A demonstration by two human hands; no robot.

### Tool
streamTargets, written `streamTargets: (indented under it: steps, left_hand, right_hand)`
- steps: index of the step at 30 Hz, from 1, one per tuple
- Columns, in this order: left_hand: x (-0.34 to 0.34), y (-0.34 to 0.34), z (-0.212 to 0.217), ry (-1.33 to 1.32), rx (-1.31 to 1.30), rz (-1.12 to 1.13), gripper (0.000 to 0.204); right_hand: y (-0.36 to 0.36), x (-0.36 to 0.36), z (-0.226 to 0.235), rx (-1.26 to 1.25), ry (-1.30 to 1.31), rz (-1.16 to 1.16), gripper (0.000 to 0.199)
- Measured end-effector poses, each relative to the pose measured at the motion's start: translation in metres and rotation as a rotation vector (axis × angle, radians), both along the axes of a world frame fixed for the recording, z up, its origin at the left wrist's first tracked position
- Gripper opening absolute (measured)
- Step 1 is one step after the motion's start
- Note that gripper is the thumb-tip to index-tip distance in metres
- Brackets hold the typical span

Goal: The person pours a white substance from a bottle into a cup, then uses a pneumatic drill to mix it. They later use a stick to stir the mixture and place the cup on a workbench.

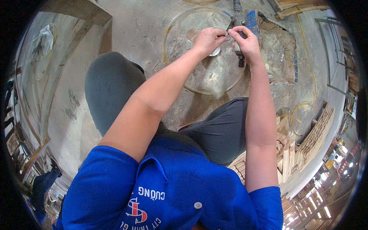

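My left hand (209,41) and my right hand (248,43) meet over the floor, fingertips pinched together. Between them is a small item too tiny to make out. A dark air tool (240,57) with a grey body lies just under my right hand, partly covered by it. Beneath my left hand, a white round piece (216,51) shows in part, with a tan scrap (192,34) beside it.
A clear hose (166,46) curves in a wide loop on the concrete floor. A worn blue-edged box (276,57) sits to the right. Stacked wooden pieces (285,147) lie by my right arm. A wooden frame (92,13) stands at far left.
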State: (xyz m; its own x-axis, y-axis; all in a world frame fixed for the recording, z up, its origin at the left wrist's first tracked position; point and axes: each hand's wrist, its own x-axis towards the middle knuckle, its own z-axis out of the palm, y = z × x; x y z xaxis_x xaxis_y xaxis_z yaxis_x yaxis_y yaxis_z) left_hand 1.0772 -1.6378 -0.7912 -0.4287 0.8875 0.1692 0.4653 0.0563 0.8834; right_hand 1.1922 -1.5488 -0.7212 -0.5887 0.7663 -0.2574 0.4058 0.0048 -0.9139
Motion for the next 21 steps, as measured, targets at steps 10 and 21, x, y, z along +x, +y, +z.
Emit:
streamTargets:
  steps: [10,21]
  left_hand:
    - [0.000,0.003,0.010,0.055,0.063,0.079,0.024]
    - [0.000,0.000,0.005,-0.367,0.065,-0.030,0.021]
  right_hand:
    - [0.003,0.001,-0.004,-0.045,-0.007,-0.013,0.021]
    - [0.006,-0.002,0.002,-0.170,-0.062,-0.114,0.024]
